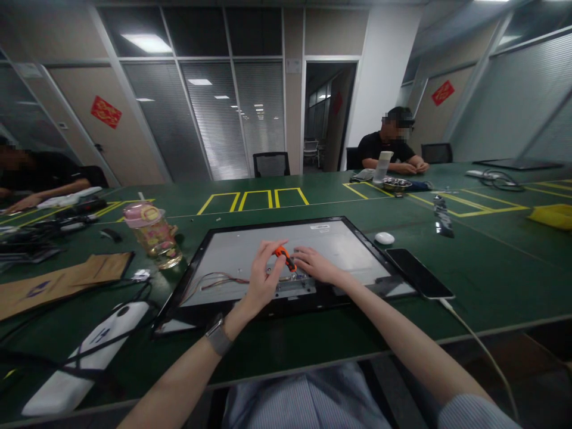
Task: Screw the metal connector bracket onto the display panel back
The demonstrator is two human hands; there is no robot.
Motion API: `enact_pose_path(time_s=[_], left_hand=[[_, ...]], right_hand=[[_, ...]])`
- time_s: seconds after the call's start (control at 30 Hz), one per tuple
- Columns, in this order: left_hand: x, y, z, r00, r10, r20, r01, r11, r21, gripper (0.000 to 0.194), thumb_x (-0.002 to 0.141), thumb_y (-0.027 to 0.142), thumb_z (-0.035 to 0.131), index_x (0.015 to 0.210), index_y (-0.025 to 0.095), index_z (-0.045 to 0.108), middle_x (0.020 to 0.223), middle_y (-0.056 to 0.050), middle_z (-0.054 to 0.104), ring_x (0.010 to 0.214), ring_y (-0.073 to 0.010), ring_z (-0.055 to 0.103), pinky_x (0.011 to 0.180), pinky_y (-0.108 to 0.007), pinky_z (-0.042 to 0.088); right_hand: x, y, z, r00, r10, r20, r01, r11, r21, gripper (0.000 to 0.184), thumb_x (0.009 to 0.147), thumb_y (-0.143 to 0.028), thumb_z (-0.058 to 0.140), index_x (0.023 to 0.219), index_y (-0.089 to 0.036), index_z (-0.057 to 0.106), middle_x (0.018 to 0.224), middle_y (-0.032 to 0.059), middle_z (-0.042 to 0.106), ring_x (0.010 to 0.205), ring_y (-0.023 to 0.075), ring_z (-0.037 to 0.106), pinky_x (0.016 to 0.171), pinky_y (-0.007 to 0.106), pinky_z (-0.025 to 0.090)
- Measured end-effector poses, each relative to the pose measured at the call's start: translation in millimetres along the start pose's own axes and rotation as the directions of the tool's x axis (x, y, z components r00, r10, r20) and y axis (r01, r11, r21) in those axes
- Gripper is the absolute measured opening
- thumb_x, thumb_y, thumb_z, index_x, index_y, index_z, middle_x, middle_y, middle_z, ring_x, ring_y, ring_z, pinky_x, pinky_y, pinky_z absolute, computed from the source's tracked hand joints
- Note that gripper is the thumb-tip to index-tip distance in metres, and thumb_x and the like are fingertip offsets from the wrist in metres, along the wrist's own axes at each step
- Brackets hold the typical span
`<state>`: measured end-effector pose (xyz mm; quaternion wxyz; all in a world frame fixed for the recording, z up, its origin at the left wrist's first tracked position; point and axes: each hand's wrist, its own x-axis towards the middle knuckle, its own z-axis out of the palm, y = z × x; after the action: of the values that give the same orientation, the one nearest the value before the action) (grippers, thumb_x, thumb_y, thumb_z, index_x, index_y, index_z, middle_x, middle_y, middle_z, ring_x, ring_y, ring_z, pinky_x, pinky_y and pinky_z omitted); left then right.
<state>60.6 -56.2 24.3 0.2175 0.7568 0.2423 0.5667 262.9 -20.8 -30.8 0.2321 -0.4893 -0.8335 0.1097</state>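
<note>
A flat display panel (236, 244) with a black frame and grey back lies on the green table before me. My left hand (264, 271) has its fingers curled round an orange and black screwdriver (286, 257), which slants down toward a metal bracket (295, 287) at the panel's near edge. Beside the tool, my right hand (315, 264) rests low over the panel with fingers stretched forward, close to the screwdriver's lower end. Whether those fingertips touch a small part there is too small to make out. Thin coloured wires (218, 277) run across the panel left of the bracket.
Right of the panel lie a phone (420, 273) on a cable and a white earbud case (384, 238). To the left stand a drink bottle (152, 235), a brown paper envelope (67, 280) and a white power bank (89, 357). Two people sit across the table (491, 280).
</note>
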Motion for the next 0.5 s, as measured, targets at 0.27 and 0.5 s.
enact_pose_path(time_s=[0.27, 0.5], left_hand=[[-1.3, 1.3, 1.2, 1.000, -0.027, -0.015, 0.027, 0.999, -0.019, 0.031, 0.094, 0.023, 0.041, 0.122, 0.022, 0.053, 0.100, -0.006, 0.056, 0.091, -0.0155, 0.055, 0.084, -0.030, 0.043], [-0.5, 1.5, 0.6, 1.000, 0.009, 0.000, -0.009, 1.000, 0.020, 0.029, 0.089, 0.025, 0.052, 0.117, 0.022, 0.058, 0.098, -0.005, 0.057, 0.092, -0.0165, 0.056, 0.085, -0.031, 0.044]], right_hand=[[-1.2, -0.9, -0.9, 1.000, 0.002, 0.006, -0.002, 1.000, -0.003, 0.041, 0.097, -0.038, 0.034, 0.125, -0.019, 0.056, 0.135, 0.0135, 0.050, 0.130, 0.0282, 0.040, 0.108, 0.049, 0.028], [-0.4, -0.1, -0.3, 1.000, 0.006, 0.003, -0.006, 1.000, -0.002, 0.040, 0.096, -0.038, 0.036, 0.124, -0.019, 0.057, 0.134, 0.0135, 0.051, 0.129, 0.0281, 0.040, 0.107, 0.047, 0.031]])
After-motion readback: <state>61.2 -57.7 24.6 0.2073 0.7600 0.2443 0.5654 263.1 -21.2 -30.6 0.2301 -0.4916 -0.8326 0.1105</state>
